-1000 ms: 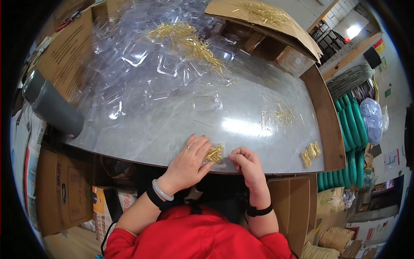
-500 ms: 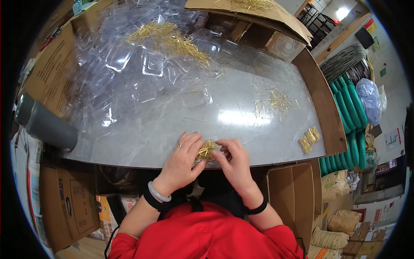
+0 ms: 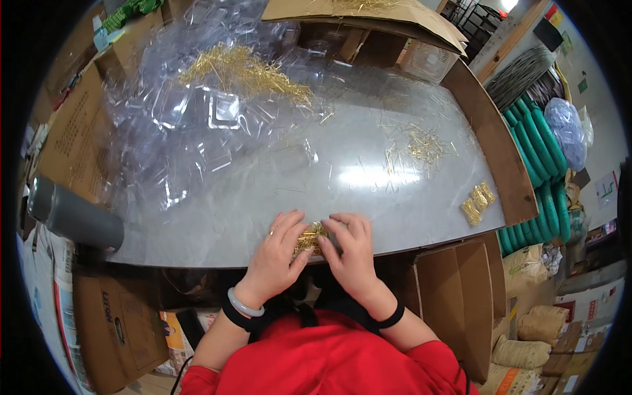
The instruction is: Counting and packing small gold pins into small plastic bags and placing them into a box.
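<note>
On my feed, I have the left hand (image 3: 271,255) and right hand (image 3: 355,255) curled narrow, holding a bundle of gold wire hooks (image 3: 307,240) between their fingers at the middle of the table's (image 3: 197,227) near edge. Small gold bundles (image 3: 478,203) lie by the near right corner; loose hooks (image 3: 426,146) scatter toward the right edge. Clear plastic pieces (image 3: 164,125) cover the far left.
</note>
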Action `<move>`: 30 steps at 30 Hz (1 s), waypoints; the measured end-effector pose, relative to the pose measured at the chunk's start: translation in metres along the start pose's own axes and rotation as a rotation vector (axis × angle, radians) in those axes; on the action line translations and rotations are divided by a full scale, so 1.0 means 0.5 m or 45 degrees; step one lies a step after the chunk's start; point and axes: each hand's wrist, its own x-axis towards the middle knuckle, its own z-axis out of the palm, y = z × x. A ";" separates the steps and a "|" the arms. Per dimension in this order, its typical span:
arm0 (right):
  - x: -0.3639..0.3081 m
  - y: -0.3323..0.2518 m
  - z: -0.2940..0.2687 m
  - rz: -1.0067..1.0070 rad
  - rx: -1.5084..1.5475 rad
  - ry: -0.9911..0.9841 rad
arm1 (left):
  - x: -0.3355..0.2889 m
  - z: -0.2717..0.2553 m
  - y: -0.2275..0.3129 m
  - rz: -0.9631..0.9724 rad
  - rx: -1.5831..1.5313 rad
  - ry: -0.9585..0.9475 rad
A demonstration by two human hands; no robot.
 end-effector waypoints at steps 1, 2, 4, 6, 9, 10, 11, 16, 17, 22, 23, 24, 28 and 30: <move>-0.007 -0.004 0.001 -0.108 -0.098 -0.023 | -0.001 0.003 0.002 0.014 0.015 -0.009; -0.011 -0.018 -0.001 -0.075 -0.064 0.007 | -0.003 0.009 0.004 0.000 0.068 0.026; -0.021 -0.021 -0.004 -0.097 -0.096 0.028 | -0.003 0.018 0.004 0.025 0.186 0.056; -0.033 -0.017 0.012 -0.130 -0.036 0.025 | 0.001 0.024 0.008 0.022 0.223 0.044; -0.020 -0.019 0.001 -0.115 0.032 0.045 | -0.007 0.017 0.007 -0.030 0.222 0.011; -0.010 -0.012 0.004 -0.104 0.013 0.104 | -0.006 0.015 0.011 -0.028 0.182 -0.003; -0.003 -0.005 0.010 -0.102 0.015 0.109 | -0.004 0.013 0.016 -0.026 0.142 -0.017; 0.017 -0.004 0.022 -0.061 0.054 0.044 | -0.003 0.003 0.018 -0.028 0.044 -0.021; 0.018 -0.006 0.020 -0.070 0.074 0.004 | -0.005 0.009 0.019 -0.041 0.109 -0.005; 0.014 0.019 0.006 -0.008 0.242 0.058 | 0.000 0.012 0.007 -0.058 0.101 -0.019; 0.016 0.018 0.003 -0.012 0.213 0.121 | 0.001 0.010 0.007 -0.046 0.118 0.012; 0.014 0.018 0.006 -0.012 0.214 0.119 | 0.000 0.008 0.009 -0.033 0.137 0.044; 0.019 0.027 0.015 -0.127 0.051 0.064 | -0.001 0.009 0.009 0.009 0.250 0.127; 0.032 0.031 0.009 -0.049 0.102 0.113 | 0.006 0.018 0.007 0.032 0.214 0.133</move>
